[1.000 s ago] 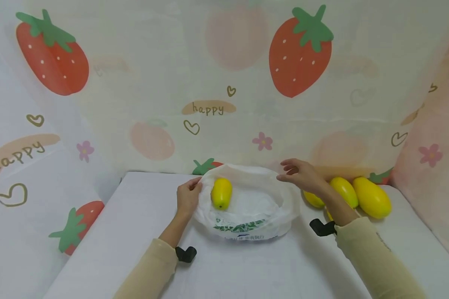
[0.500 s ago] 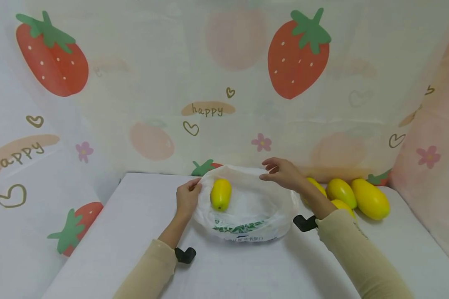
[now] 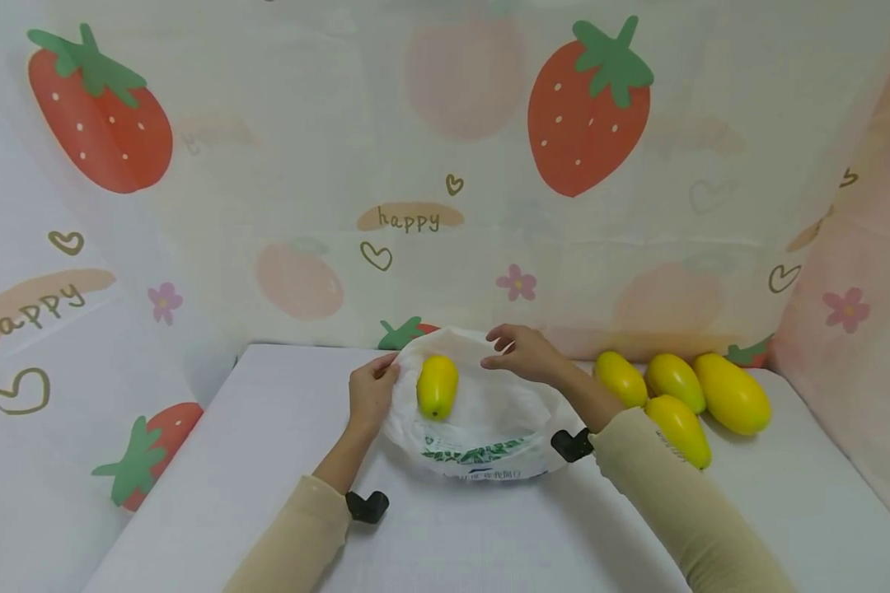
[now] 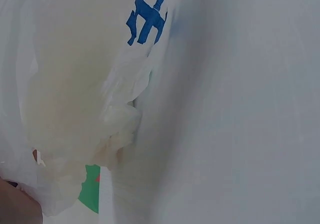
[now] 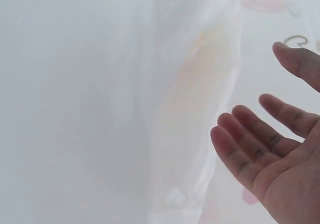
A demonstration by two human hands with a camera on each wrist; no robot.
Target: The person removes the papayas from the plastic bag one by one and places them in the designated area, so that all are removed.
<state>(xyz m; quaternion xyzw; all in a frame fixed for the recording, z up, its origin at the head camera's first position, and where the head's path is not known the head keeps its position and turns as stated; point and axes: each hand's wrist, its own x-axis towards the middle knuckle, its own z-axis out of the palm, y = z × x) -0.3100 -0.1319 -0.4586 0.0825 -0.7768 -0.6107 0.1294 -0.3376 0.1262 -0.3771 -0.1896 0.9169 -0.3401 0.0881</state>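
A white plastic bag (image 3: 482,449) with green and blue print stands wide-mouthed on the table. Inside its left part lies a yellow mango-like fruit (image 3: 437,387). My left hand (image 3: 372,394) pinches the bag's left rim between thumb and fingers; in the left wrist view only a bit of that hand (image 4: 20,204) shows at the lower left corner, beside the bag (image 4: 75,94). Over the back right of the bag's mouth hovers my right hand (image 3: 526,352). In the right wrist view its fingers (image 5: 250,154) are spread, slightly bent and hold nothing.
Several more yellow fruits (image 3: 734,395) lie in a group at the right of the white-covered table (image 3: 445,543), near the back. A cloth backdrop (image 3: 311,148) printed with strawberries rises behind and at both sides.
My right hand has moved left, from the bag's right edge to over its mouth, uncovering the fruits at the right. My left hand keeps its grip on the rim.
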